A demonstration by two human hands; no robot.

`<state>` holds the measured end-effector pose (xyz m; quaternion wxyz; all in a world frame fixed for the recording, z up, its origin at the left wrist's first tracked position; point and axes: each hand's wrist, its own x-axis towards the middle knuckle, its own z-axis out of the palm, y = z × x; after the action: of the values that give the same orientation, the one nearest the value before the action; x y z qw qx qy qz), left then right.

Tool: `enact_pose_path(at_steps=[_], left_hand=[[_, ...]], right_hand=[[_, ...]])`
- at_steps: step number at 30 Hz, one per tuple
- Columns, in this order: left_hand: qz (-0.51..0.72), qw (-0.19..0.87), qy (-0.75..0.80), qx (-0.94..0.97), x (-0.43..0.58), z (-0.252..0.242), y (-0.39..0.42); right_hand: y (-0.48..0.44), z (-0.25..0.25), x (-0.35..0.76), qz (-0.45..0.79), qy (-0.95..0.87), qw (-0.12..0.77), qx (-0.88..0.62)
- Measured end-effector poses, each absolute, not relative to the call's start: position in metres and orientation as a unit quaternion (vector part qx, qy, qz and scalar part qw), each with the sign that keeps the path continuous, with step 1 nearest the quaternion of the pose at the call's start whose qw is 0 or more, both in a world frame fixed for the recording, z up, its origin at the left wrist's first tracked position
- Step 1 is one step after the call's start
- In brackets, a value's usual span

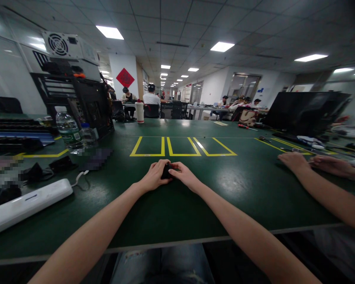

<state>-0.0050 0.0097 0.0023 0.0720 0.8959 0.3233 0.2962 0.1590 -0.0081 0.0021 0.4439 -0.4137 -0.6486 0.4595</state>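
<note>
Both my hands meet over the green table, close around one small black object. Its kind is hard to make out, since my fingers cover much of it. My left hand grips it from the left, fingers over the top and thumb low. From the other side my right hand pinches it between thumb and fingers. Just beyond my hands, yellow tape marks three open-topped frames on the tabletop.
Left stand a white power strip, a water bottle and a black computer case. A white cup is at the far edge. On the right are a monitor, a screwdriver and a co-worker's hands.
</note>
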Motion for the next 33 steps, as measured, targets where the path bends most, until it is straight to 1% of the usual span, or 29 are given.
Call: enact_pose_path(at_steps=[3, 7, 15, 20, 25, 33], left_hand=[[0.296, 0.073, 0.324, 0.896, -0.005, 0.0024, 0.0095], [0.294, 0.072, 0.324, 0.896, -0.0051, 0.0039, 0.0084], [0.297, 0.075, 0.322, 0.896, -0.0044, 0.0036, 0.0084], [0.299, 0.069, 0.325, 0.895, -0.004, 0.0014, 0.0102], [0.295, 0.071, 0.325, 0.896, -0.0051, 0.0022, 0.01], [0.294, 0.078, 0.326, 0.895, -0.0044, 0.0044, 0.008]], right_hand=[[-0.0103, 0.0049, 0.16, 0.479, -0.652, 0.435, -0.395], [-0.0149, 0.0082, 0.1601, 0.487, -0.658, 0.447, -0.36], [-0.0129, 0.005, 0.1577, 0.468, -0.651, 0.464, -0.376], [-0.0101, 0.0041, 0.1581, 0.489, -0.63, 0.449, -0.403], [-0.0138, 0.0078, 0.1611, 0.5, -0.648, 0.44, -0.369], [-0.0135, 0.0061, 0.1586, 0.47, -0.65, 0.458, -0.384]])
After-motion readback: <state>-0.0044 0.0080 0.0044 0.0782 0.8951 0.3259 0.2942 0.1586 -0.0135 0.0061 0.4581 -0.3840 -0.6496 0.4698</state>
